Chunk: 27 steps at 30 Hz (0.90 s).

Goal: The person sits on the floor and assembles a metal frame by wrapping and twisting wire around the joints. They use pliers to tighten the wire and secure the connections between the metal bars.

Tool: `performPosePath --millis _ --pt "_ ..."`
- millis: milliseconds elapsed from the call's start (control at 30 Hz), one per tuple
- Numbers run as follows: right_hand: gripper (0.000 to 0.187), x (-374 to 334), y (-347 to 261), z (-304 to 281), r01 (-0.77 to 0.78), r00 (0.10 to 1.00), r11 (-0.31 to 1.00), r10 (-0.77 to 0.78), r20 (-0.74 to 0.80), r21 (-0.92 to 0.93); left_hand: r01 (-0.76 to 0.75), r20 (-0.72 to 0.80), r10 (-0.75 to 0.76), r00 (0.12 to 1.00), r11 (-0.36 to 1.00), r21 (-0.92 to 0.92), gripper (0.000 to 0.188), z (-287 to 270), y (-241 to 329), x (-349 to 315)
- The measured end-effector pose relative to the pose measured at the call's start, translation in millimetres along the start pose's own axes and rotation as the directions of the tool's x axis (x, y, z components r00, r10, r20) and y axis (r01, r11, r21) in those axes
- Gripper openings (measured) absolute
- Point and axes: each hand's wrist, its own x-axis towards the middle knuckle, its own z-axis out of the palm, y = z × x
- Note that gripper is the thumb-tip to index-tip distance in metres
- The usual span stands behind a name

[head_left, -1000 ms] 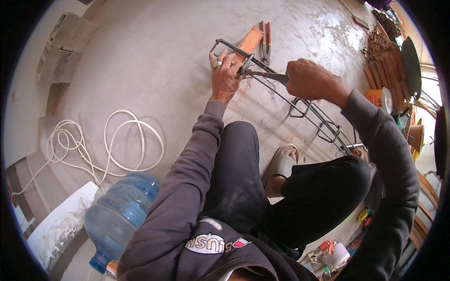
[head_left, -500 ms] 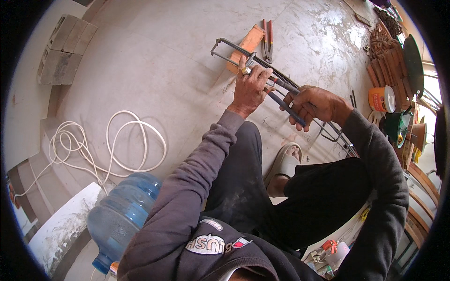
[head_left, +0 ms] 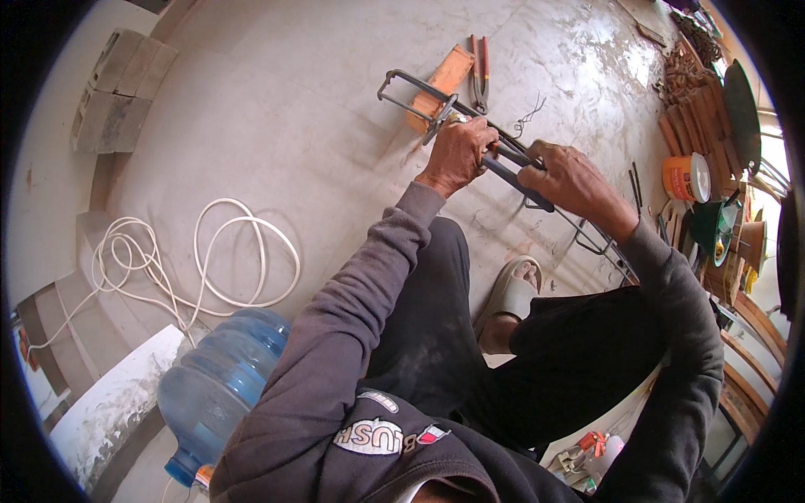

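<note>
A narrow cage of dark steel rebar (head_left: 407, 77) with bent square stirrups (head_left: 443, 117) runs diagonally across the floor. Its far end rests on an orange brick (head_left: 451, 74). My left hand (head_left: 459, 153) is closed in a fist beside a stirrup; its fingers hide what they hold. From that fist extend the two black grips of a pliers-like tool (head_left: 513, 178), its jaws out of sight. Back upward, my right hand (head_left: 570, 180) is closed over those grips. Red-handled pincers (head_left: 479, 75) lie beside the brick, with loose thin wire (head_left: 528, 116) nearby.
A white cable (head_left: 251, 220) lies coiled at left, near a blue water jug (head_left: 222, 377) and grey blocks (head_left: 117, 92). Along the right stand stacked bricks (head_left: 692, 121), an orange-and-white bucket (head_left: 686, 178) and a green container (head_left: 711, 226). My sandalled foot (head_left: 507, 293) is below the cage.
My right hand has turned from gripping with fingers underneath to lying over the tool's grips. The left hand's raised finger has curled in, uncovering more of the stirrup.
</note>
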Motion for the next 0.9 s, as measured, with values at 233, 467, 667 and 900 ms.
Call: performPosePath --millis 233,467,667,900 --pt "0.021 18.6 1.7 24.3 0.026 0.999 0.995 -0.028 -0.019 -0.099 0.036 0.197 -0.06 0.979 0.991 0.127 0.038 -16.1 -7.5 7.7" --pt "0.046 13.0 36.2 11.8 -0.448 0.817 0.46 -0.138 0.56 0.767 0.017 0.195 -0.091 0.977 0.937 0.349 0.073 -39.8 34.2 -6.8" --pt "0.027 6.0 14.6 9.8 -0.258 0.952 0.731 0.08 0.296 0.631 0.017 0.123 -0.057 0.991 0.953 0.303 0.031 -26.1 22.7 -9.8" --pt "0.013 39.5 34.7 30.1 0.098 0.982 0.978 -0.125 -0.138 -0.186 0.009 0.212 -0.021 0.977 0.998 0.06 0.025 -29.1 9.1 -2.4"
